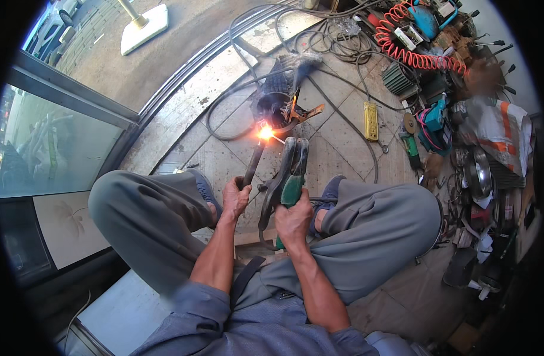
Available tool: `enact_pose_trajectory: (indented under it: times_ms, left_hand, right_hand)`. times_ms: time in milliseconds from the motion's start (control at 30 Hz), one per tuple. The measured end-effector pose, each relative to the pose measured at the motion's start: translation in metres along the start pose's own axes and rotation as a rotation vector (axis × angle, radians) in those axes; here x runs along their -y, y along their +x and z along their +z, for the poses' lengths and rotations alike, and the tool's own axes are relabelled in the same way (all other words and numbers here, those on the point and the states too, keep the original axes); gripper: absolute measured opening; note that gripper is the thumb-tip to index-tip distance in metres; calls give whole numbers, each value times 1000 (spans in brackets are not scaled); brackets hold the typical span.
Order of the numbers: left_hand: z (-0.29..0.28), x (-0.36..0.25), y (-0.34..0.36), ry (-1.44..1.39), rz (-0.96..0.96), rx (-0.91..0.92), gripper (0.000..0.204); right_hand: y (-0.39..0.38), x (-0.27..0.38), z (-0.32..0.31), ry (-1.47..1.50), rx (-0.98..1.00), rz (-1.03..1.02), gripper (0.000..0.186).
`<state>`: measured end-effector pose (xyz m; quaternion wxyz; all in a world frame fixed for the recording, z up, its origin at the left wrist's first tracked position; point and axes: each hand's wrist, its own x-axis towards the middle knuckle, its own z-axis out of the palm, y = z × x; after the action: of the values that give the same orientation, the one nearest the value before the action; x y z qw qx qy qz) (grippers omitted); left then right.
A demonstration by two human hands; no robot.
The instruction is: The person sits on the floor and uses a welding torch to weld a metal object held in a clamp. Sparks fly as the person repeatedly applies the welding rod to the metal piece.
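The left hand (235,199) has its grip wrapped round a dark metal bar (255,161), its long axis running away and slightly rightward to a bright glow (265,132) beside a dark cylindrical part (263,107), toward the tiled floor's (346,151) far left edge; the right hand (294,221), farther from the glow, clasps a green-handled electrode holder (292,188), its electrode (278,140) angled leftward

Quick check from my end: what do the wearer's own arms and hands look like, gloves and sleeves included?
The left hand and right hand are bare, without gloves. The left forearm and right forearm are uncovered; no watch shows. The left sleeve and right sleeve are blue-grey cloth.
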<state>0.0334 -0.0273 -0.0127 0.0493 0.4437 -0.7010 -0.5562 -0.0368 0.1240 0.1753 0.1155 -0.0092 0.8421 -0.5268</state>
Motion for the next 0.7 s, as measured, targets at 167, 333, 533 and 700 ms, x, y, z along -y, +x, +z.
enact_pose_trajectory:
  times_ms: [167, 333, 533, 700]
  left_hand:
    - [0, 5, 2, 17, 0, 7, 36]
    - [-1, -6, -3, 8, -16, -16, 40]
    - [1, -23, -8, 95, 28, 2, 42]
    - [8, 49, 23, 26, 281, -32, 69]
  right_hand:
    - [0, 0, 1, -8, -2, -14, 34]
    - [1, -2, 1, -11, 5, 3, 34]
    - [3, -3, -2, 23, 19, 41, 34]
    - [-7, 15, 2, -83, 92, 26, 32]
